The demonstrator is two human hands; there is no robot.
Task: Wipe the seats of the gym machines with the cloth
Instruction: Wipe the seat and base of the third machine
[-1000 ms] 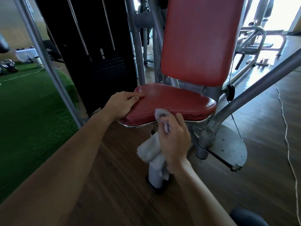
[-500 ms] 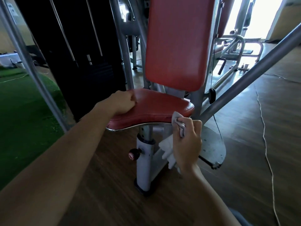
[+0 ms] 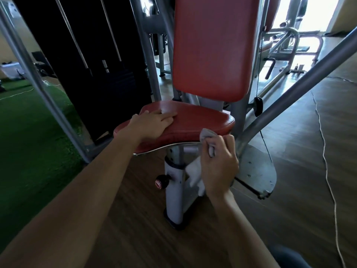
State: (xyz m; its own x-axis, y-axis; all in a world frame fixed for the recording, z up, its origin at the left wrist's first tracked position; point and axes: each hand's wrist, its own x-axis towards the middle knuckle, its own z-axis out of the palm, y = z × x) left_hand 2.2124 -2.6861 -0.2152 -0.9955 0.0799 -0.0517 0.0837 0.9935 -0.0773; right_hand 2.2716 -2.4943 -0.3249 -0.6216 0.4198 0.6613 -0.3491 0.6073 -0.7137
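The likeliest failing is a wipe that only skims the rim. The right hand (image 3: 218, 163) grips the small pale grey cloth (image 3: 194, 172) bunched inside curled fingers, so only a little wad pokes up above the thumb at the front right edge of the glossy red padded vinyl seat (image 3: 202, 120). The rest hangs slack below, beside the grey metal seat post (image 3: 174, 190). Whether the wad actually touches the pad cannot be told. Wadded like this, the cloth would probably leave streaks and bare strips, and the loose tail might catch under the pad's chrome trim. The left hand (image 3: 154, 124) lies palm down on the seat's left side, fingers straight and close together, and the patch under it would be missed unless it lifts. The seat is a rounded cushion with a bright sheen near the left fingertips and a finely creased front face. It sits under the upright red backrest (image 3: 212, 49).
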